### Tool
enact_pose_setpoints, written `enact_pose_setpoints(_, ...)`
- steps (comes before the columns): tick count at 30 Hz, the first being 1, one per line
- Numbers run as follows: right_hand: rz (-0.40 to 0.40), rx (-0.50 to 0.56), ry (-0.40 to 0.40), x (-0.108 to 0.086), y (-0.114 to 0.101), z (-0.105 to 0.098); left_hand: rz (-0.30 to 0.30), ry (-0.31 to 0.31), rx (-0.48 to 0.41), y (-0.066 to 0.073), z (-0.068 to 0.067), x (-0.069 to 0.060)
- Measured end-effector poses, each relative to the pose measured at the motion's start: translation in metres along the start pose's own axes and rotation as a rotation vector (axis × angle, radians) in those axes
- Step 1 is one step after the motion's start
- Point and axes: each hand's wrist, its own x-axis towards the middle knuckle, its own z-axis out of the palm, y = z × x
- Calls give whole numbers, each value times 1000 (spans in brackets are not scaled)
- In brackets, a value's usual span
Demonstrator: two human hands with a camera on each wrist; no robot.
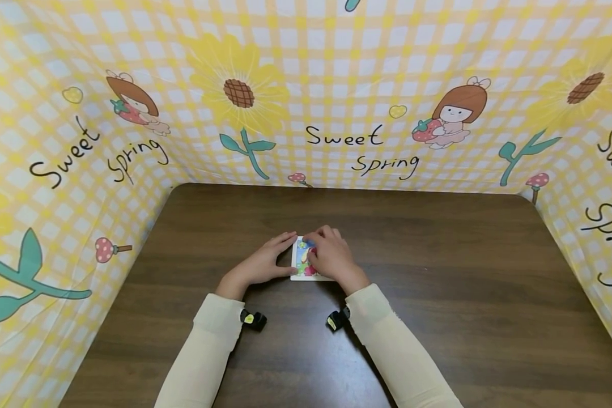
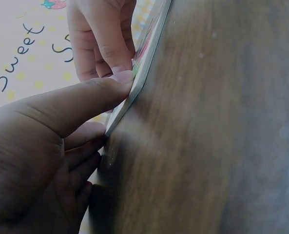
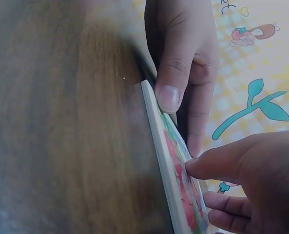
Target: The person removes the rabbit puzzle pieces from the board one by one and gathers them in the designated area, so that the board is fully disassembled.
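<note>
A small flat picture board with a white border and a bright printed picture lies on the table. My left hand holds its left side, the thumb on the near corner and the fingers reaching along to the far corner. Over the right part of the board is my right hand. Its thumb touches the picture, and its other fingers bend down towards the far part. The right hand covers much of the picture, so whether it pinches a loose piece does not show.
The brown wooden table extends around the board on all sides. A yellow checked cloth with flowers and lettering hangs at the back and both sides. Black straps with small devices sit at both wrists.
</note>
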Motion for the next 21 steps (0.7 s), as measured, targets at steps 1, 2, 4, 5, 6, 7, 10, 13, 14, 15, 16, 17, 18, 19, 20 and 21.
enact_pose_setpoints(1,0,0,-4,0,0,-1,-1,-1,0,0,0,0)
enact_pose_setpoints(2,-1,-1,-9,0,-1,-2,-4,-2,0,1,0,0)
enact_pose_setpoints(4,-2,10,-15,0,-1,-3,-3,-3,-1,1,-1,-1)
enact_pose_setpoints(5,-2,19,-16,0,0,-4,-4,-3,-2,1,-1,-1)
enact_pose_setpoints(6,-1,32,-15,0,0,-4,-4,-2,-1,1,-1,-1)
enact_pose_setpoints(7,-2,45,-13,0,1,-5,-4,-1,-2,2,-1,-1)
enact_pose_setpoints(10,-4,78,-9,0,3,-6,-7,6,-3,2,-2,0)
enact_pose_setpoints(13,-10,77,-15,0,4,-6,-12,8,-2,2,-2,0)
enact_pose_setpoints(14,-10,67,-20,0,4,-6,-8,8,-1,2,-2,0)
enact_pose_setpoints(15,-9,60,-24,0,4,-5,-8,6,3,2,-1,0)
enact_pose_setpoints(16,-7,49,-30,0,4,-5,-9,5,6,1,-1,0)
enact_pose_setpoints(17,-6,38,-33,0,4,-5,-9,3,9,1,-1,0)
enact_pose_setpoints(18,-4,25,-37,1,4,-4,-8,0,12,1,0,0)
enact_pose_setpoints(19,-3,16,-39,1,4,-4,-7,-2,11,1,0,0)
enact_pose_setpoints(20,-3,6,-40,1,3,-4,-4,-2,11,1,0,0)
enact_pose_setpoints(21,-2,0,-39,2,3,-4,-8,-1,10,1,0,0)
